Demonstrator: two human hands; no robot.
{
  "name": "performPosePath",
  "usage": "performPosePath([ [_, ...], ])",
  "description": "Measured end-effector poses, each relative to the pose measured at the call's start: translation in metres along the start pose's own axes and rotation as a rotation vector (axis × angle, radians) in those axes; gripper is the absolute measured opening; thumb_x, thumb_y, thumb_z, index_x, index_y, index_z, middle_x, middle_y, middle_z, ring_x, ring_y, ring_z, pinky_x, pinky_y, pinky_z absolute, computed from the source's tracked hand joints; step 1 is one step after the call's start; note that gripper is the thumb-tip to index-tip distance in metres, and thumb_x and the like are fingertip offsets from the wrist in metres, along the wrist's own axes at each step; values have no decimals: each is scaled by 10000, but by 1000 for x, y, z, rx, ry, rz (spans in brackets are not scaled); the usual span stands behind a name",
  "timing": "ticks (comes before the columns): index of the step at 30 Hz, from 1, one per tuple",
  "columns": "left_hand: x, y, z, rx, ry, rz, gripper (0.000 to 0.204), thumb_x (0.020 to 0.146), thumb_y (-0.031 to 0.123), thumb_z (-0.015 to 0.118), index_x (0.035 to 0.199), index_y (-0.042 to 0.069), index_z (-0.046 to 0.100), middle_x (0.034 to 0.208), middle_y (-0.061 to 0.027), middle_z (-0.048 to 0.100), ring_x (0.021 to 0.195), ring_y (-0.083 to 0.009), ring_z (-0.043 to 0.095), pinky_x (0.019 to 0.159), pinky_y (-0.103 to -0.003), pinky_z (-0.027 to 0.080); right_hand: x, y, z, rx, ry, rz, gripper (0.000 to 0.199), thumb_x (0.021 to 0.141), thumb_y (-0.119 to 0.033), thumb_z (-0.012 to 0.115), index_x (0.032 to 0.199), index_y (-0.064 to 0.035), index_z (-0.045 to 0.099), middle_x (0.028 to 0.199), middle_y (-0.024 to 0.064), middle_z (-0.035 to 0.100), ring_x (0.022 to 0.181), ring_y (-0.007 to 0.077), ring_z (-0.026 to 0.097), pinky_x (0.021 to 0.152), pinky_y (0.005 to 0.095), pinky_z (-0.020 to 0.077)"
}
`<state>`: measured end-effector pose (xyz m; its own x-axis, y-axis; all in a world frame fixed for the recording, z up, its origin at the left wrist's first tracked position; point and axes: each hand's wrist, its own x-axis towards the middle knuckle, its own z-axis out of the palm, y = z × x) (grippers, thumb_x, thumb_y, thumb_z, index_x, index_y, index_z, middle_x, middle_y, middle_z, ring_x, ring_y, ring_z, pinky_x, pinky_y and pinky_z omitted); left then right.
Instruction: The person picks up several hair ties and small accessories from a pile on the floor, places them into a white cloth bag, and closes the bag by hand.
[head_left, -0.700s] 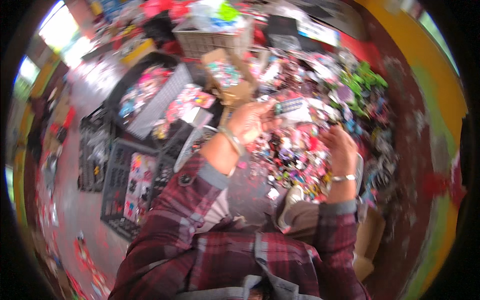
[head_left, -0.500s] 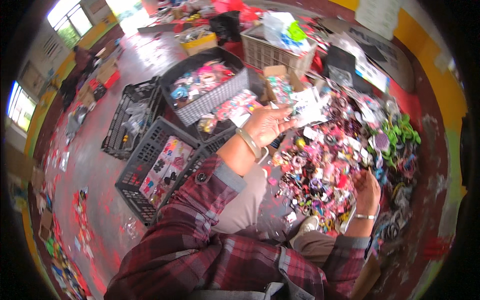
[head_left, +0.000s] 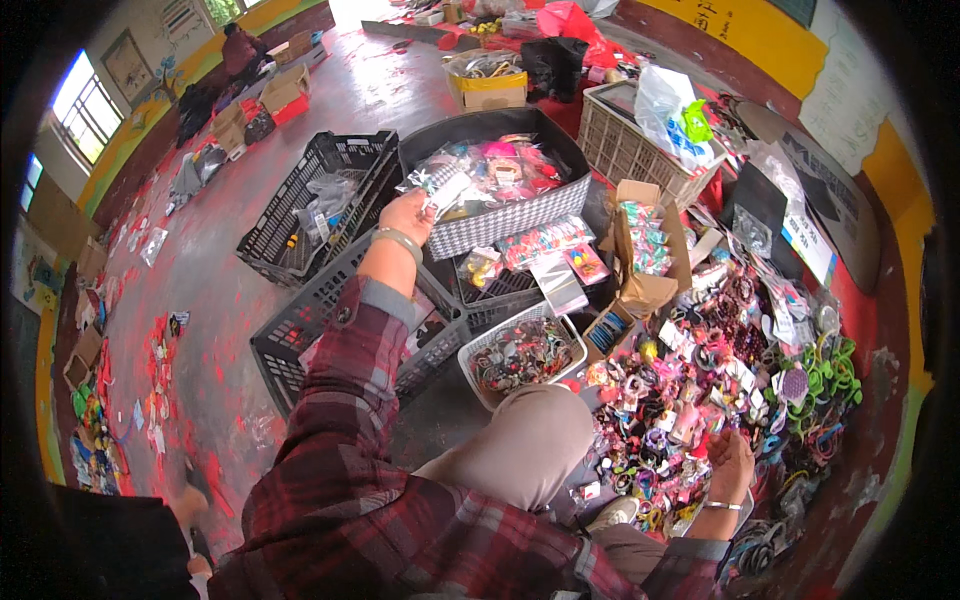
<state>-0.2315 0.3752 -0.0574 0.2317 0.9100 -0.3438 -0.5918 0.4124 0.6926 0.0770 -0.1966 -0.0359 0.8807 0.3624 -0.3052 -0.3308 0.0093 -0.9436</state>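
Left hand (head_left: pixel 408 213) stretched far out on a plaid-sleeved arm, fingers pinched closed on a small clear-wrapped packet with a pale card (head_left: pixel 437 187); packet held out at the fingertips, right above the near rim of the round dark tub with a checked fabric wall (head_left: pixel 500 215), probably so that it hangs over the bagged pink and red goods already heaped inside. Just below that hand, black slatted plastic crates (head_left: pixel 300 215) set edge to edge, seemingly each for its own kind of goods; a white plastic basket of small dark rings (head_left: pixel 522 352) further down, close to the bent knee.

Right hand (head_left: pixel 732 462) low and well apart from the left, resting down into the broad heap of bright hair ties and clips (head_left: pixel 720 380), a thin bangle at the wrist; how far its fingers are closed, and whether anything is gripped, cannot be told. Beyond that hand, an open brown cardboard box (head_left: pixel 640 270) and a pale wicker basket (head_left: pixel 625 150).

Underneath, a grey concrete floor (head_left: pixel 200 300) smeared with red paint and strewn with scraps. Around, yellow-banded walls, bright windows far off to the left of the outstretched hand, cardboard boxes along the wall.
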Motion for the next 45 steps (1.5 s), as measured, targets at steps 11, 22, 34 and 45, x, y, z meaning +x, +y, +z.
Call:
performPosePath([
  [11, 143, -25, 12, -193, 249, -82, 74, 854, -17, 511, 925, -4, 491, 822, -116, 536, 719, -204, 534, 602, -273, 497, 27, 32, 37, -100, 2, 84, 228, 883, -212, 542, 817, 0, 596, 667, 108, 630, 554, 185, 612, 521, 278, 515],
  [22, 250, -46, 40, -73, 334, -24, 174, 821, -75, 506, 983, -11, 514, 937, -152, 533, 771, -260, 553, 580, -323, 545, 42, 55, 66, -157, -51, 185, 232, 878, -197, 546, 815, 18, 609, 672, 123, 631, 570, 203, 620, 538, 302, 530],
  [34, 297, -51, 73, 885, 530, 549, 414, 805, 213, 602, 1142, -17, 534, 1164, -217, 545, 1123, -346, 501, 943, -382, 398, 55, 76, 67, -191, -29, 299, 211, 868, -167, 540, 802, 26, 596, 686, 141, 641, 565, 207, 626, 538, 297, 523],
  [45, 328, -56, 3, 2440, -198, 793, 179, 810, 131, 512, 901, 13, 611, 922, -144, 625, 823, -283, 615, 677, -356, 496, 49, 74, 75, -230, -142, 303, 218, 854, -196, 582, 844, 22, 596, 701, 134, 630, 614, 211, 632, 569, 310, 538],
])
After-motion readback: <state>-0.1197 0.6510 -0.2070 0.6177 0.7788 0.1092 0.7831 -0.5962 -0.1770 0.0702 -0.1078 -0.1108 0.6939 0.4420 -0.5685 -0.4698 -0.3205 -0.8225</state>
